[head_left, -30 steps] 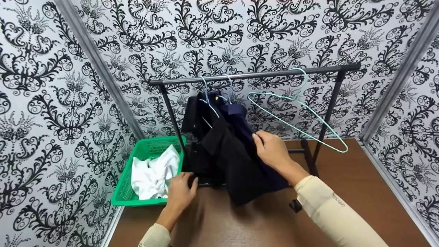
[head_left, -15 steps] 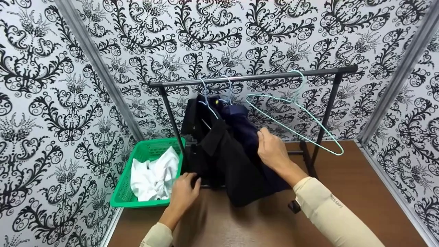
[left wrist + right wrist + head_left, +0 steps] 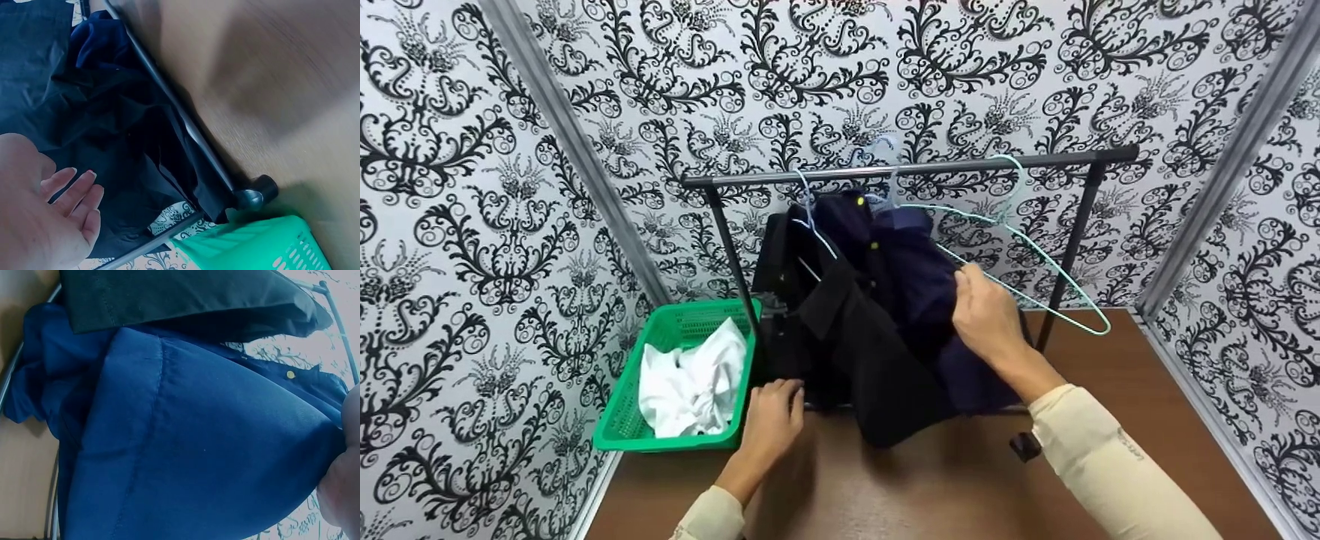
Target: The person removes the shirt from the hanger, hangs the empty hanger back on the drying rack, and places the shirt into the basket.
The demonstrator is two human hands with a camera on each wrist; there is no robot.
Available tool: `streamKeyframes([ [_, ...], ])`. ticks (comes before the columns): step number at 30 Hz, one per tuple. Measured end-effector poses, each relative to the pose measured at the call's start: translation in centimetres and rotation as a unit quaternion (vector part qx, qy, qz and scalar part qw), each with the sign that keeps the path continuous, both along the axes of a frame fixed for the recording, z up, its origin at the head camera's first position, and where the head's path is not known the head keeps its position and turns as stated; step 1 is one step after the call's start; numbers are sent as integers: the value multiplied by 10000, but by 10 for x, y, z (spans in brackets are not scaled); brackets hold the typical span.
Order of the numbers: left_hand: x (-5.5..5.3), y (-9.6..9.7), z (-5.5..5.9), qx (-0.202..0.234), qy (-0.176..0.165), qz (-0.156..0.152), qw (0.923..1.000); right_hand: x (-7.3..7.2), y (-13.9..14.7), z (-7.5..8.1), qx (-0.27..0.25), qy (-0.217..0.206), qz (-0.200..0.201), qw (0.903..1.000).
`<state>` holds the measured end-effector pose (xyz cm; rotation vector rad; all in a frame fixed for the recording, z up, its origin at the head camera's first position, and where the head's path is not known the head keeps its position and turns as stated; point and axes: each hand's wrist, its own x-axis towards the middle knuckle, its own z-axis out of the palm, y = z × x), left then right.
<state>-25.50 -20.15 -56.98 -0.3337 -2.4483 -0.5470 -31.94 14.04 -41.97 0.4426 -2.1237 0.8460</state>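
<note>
My right hand [image 3: 988, 309] pinches the edge of a navy shirt [image 3: 919, 281], pulling its cloth out to the right. In the right wrist view the navy cloth [image 3: 214, 422] spreads taut toward the fingers. The shirt has yellow buttons and hangs from a pale hanger [image 3: 894, 191] on the rail. To its left a black shirt [image 3: 877, 375] hangs from another pale hanger [image 3: 814, 225], partly covering the navy one. Close to the lower black cloth [image 3: 101, 118] is my left hand [image 3: 772, 420], fingers loosely bent with nothing held in them.
A metal clothes rack [image 3: 960, 166] stands on the brown table [image 3: 900, 495]. At its right hangs a bare mint-green hanger [image 3: 1054, 262]. A green basket [image 3: 619, 420] with white cloth [image 3: 690, 386] stands left of the rack. Patterned walls enclose the table.
My right hand has moved right with the navy shirt, and that shirt's hanger has slid right along the rail. More of the shirt's buttoned front shows. The left hand has shifted slightly right.
</note>
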Motion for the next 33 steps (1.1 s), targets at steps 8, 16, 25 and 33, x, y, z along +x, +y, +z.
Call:
streamKeyframes([
  [8, 1, 7, -2, 68, -56, -81, 9999, 6, 31, -10, 11, 440, -176, 9989],
  [16, -2, 14, 4, -169, 444, 194, 9987, 10, 54, -29, -81, 453, -193, 9988],
  [25, 1, 18, 2, -246, 202, 88, 9995, 10, 61, -31, -330, 584, -236, 9975],
  [33, 3, 17, 1, -266, 254, 28, 9993, 9, 62, -30, -442, 594, -249, 9969],
])
